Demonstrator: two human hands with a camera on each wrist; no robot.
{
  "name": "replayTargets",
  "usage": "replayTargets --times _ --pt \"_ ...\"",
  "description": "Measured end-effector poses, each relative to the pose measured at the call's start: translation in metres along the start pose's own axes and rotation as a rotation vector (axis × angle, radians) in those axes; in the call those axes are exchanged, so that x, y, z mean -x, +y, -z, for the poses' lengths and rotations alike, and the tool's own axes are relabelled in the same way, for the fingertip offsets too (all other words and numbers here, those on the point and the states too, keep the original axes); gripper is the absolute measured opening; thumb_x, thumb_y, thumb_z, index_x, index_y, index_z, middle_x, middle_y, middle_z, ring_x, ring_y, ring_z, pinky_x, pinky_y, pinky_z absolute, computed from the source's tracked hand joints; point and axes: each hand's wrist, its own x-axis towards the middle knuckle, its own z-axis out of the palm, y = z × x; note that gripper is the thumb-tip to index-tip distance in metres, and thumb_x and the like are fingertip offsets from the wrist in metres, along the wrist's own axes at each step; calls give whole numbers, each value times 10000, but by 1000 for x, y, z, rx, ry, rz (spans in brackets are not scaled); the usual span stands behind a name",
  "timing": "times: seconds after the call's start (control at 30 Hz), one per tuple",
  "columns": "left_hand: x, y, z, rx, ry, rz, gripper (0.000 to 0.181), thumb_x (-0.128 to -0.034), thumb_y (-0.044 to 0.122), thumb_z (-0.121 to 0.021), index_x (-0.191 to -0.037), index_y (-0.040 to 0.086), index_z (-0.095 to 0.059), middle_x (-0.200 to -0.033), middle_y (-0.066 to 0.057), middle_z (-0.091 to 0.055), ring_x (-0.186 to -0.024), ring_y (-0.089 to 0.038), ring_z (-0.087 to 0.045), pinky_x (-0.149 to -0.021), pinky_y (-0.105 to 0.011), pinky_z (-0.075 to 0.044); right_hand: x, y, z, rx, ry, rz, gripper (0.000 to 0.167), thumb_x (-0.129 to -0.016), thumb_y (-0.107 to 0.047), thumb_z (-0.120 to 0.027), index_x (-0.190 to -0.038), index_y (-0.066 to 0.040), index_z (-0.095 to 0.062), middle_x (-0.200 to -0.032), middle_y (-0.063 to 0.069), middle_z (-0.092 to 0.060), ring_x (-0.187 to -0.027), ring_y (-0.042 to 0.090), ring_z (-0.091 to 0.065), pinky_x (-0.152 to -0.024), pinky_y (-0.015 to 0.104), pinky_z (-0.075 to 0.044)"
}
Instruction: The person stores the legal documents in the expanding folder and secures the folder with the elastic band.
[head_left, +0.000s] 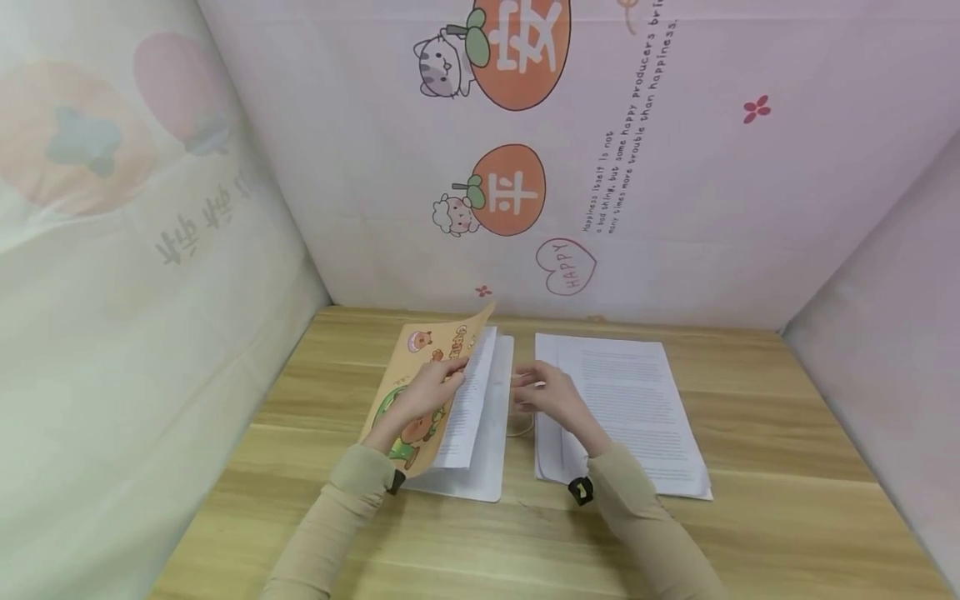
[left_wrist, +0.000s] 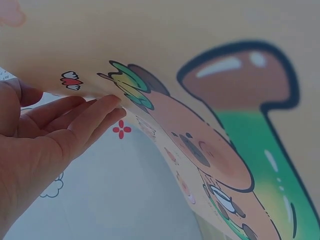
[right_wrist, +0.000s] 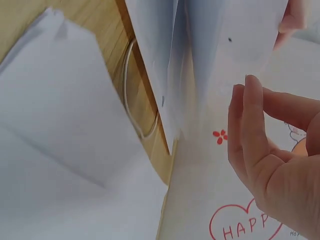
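Showed an orange folder [head_left: 411, 367] with cartoon animals, lying left of centre on a wooden table [head_left: 780, 467], its front cover [left_wrist: 195, 95] lifted partway and tilted. Revealed printed sheets [head_left: 468, 412] inside, partly raised beneath the cover, above a flat white layer [head_left: 491, 450]. Had the cover's free edge pinched between thumb and fingers of the left hand [head_left: 429, 392]. Left the right hand [head_left: 552, 396] grasping nothing, fingers loosely bent in the air between the folder and a separate stack of printed papers [head_left: 637, 408]. Seemed partway along, judging by the raised cover and the pages within: opening begun, closing not yet done, stack lying outside, just right of the folder. Gave no clear sign of any sheet being passed between the two. Included a thin pale cord loop [right_wrist: 125, 85] in the narrow gap between folder and stack. Ended, nearest the viewer, in beige sleeves [head_left: 322, 533] and, farthest off, in a pale cloth backdrop [head_left: 697, 192] bearing a drawn heart [head_left: 566, 267] reading "HAPPY".
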Motion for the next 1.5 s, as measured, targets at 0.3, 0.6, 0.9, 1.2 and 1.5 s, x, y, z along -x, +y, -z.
replayTargets --times 0.3,0.6,0.9,1.2,1.5 --pt "0 -3 -1 1 -2 3 482 -997 171 -422 -1439 -11 -487 -1437 -176 -555 -736 -158 -532 -736 -289 -456 2 13 31 15 18 -25 492 -920 -28 -630 -1366 93 -461 -1259 334 -596 -1037 333 -699 -805 330 -609" --pt "2 -3 1 5 -3 4 485 -1001 181 -425 -1446 -1 -482 -1438 -173 -555 -677 -147 -502 -673 -255 -431 13 19 62 67 64 -57 496 -937 -76 -633 -1371 82 -453 -1283 327 -579 -1060 326 -689 -823 313 -603" --pt "4 -1 3 8 -10 12 486 -1005 190 -425 -1451 4 -478 -1438 -182 -554 -615 -129 -410 -641 -262 -414 22 34 85 138 92 -83 534 -946 -119 -634 -1391 95 -430 -1311 330 -556 -1069 338 -690 -829 324 -603" --pt "4 -3 3 29 -23 1 494 -1009 184 -412 -1453 -26 -460 -1154 -266 -687 -463 -81 -183 -462 -223 -281 33 45 102 167 112 -96 525 -952 -102 -618 -1385 120 -421 -1308 359 -549 -1063 343 -688 -826 321 -603" --pt "2 -4 3 23 -25 -4 489 -1009 168 -407 -1455 -28 -455 -656 -87 -614 -431 -60 -185 -424 -210 -243 43 56 119 185 119 -133 563 -962 -138 -612 -1402 133 -389 -1327 383 -521 -1059 351 -692 -839 343 -600"
